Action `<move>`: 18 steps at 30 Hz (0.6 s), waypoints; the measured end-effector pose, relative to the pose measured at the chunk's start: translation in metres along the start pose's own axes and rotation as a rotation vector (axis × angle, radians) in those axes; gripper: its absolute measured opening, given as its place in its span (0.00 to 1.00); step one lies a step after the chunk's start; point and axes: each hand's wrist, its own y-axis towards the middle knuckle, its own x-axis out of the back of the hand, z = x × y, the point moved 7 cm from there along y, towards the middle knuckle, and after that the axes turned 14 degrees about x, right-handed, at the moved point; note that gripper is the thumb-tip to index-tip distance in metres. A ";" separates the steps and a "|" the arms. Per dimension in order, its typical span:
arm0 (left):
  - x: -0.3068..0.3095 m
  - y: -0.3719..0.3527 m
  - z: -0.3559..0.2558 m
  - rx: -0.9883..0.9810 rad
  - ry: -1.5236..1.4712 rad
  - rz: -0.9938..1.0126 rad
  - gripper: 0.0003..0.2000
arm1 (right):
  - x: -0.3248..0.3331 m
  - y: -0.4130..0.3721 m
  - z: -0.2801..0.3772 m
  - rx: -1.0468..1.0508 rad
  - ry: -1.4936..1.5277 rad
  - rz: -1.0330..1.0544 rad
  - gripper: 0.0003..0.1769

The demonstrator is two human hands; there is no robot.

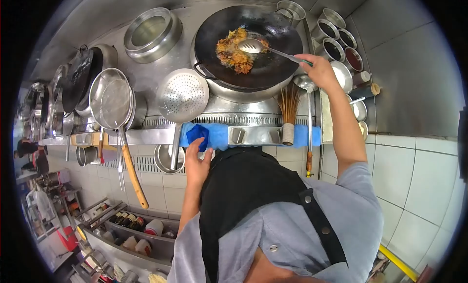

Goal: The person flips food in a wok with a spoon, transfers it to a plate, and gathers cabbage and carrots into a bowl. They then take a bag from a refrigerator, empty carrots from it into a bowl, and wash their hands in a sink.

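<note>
My right hand (319, 70) is closed round the handle of a slotted spoon (251, 46). The spoon's bowl rests on browned, chopped food (234, 51) in a large black wok (278, 44). My left hand (197, 165) is at the stove's front edge, its thumb and fingers apart. Its fingertips reach the lower side of a crumpled dark blue cloth (198, 134), and I cannot make out a grip on it. Beside the left hand, a perforated skimmer (183, 95) lies with its handle over the edge.
A bamboo brush (288, 112) and a ladle (305, 83) stand right of centre. Several sauce containers (334, 50) line the right side. At left are a wire strainer (111, 98) and a round metal pot (152, 33). A bottle shelf (131, 229) is low at left.
</note>
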 end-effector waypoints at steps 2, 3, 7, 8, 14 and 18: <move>-0.008 0.002 -0.003 -0.020 0.008 0.001 0.21 | 0.003 0.002 0.009 -0.004 -0.137 0.037 0.16; -0.011 0.002 -0.006 -0.051 0.015 -0.002 0.21 | -0.001 0.003 0.007 -0.004 -0.134 0.036 0.16; -0.023 0.000 -0.017 -0.008 0.028 0.033 0.22 | -0.024 0.031 0.007 0.105 -0.178 0.010 0.17; -0.026 0.001 -0.018 -0.011 0.031 0.035 0.22 | -0.033 0.036 0.010 0.113 -0.186 0.045 0.17; -0.032 -0.003 -0.028 -0.097 0.054 0.034 0.22 | -0.006 0.044 0.051 0.043 -0.429 0.074 0.19; -0.027 -0.004 -0.022 -0.066 0.022 0.017 0.22 | 0.015 0.049 0.033 -0.027 -0.554 0.163 0.20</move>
